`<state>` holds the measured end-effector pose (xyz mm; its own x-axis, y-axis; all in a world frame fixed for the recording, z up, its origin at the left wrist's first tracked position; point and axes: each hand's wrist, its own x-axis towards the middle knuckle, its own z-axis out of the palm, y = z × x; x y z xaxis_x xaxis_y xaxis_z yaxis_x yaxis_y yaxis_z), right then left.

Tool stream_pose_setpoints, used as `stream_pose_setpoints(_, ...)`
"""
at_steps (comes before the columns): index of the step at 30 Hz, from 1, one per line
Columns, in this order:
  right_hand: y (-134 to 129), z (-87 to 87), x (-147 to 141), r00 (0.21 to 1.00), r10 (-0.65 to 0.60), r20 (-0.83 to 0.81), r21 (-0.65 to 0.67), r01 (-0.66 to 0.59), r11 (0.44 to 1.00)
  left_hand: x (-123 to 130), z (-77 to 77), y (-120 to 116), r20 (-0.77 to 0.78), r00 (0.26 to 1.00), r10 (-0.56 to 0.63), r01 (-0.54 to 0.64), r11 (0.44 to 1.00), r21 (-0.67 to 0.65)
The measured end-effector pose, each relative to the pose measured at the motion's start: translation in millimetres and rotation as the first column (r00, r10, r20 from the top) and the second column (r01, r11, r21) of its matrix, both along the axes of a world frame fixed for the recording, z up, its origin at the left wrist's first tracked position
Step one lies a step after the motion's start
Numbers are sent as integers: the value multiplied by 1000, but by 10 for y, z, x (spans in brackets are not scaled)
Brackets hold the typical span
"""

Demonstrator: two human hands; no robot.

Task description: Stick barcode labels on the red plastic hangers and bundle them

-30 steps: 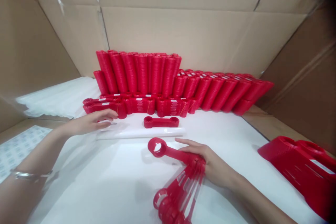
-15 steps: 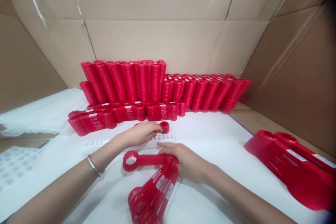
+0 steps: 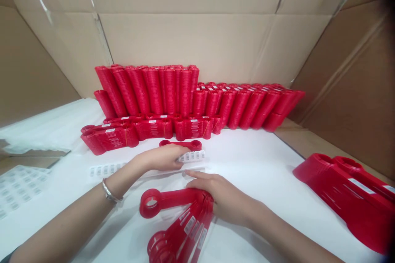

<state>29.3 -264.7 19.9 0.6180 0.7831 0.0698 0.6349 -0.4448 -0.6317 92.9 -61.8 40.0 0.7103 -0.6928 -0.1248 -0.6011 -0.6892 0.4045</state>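
My right hand (image 3: 219, 195) is closed around one end of a fanned bunch of red ring-ended plastic pieces (image 3: 177, 230), with its index finger stretched toward the label sheet. White barcode labels show on several pieces, while the topmost one (image 3: 173, 198) points left and shows no label. Beyond it, my left hand (image 3: 163, 158) pinches a narrow barcode label sheet (image 3: 193, 156) near its right end; the fingertips are partly hidden. Just behind that hand lies another red piece (image 3: 196, 145), partly covered by it.
Tall stacks of red pieces (image 3: 151, 94) line the back, with shorter rubber-banded bundles (image 3: 108, 137) in front. A large bundle (image 3: 342, 193) lies at right. More label sheets (image 3: 21, 189) and white foam sheeting (image 3: 52, 123) are at left. Cardboard walls (image 3: 191, 45) surround the white surface.
My left hand has drawn back slightly from the red piece behind it, and the label sheet's right end now shows lifted by its fingers. The right hand's bunch has shifted slightly toward me.
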Motion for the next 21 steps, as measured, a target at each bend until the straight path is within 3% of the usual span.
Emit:
stream_pose_setpoints(6, -4, 0, 9, 1000, 3, -15, -17, -3, 1000, -13, 80, 19, -117, 993, 23, -27, 999, -31)
stream_pose_setpoints(15, 2, -5, 18, 999, -17, -28, -25, 16, 1000, -22, 108, 20, -135, 991, -14, 1, 996, -91)
stream_pose_setpoints(21, 23, 13, 28, 998, -15, -67, 12, 16, 1000, -2, 47, 101, -247, 969, 18, -27, 999, -31)
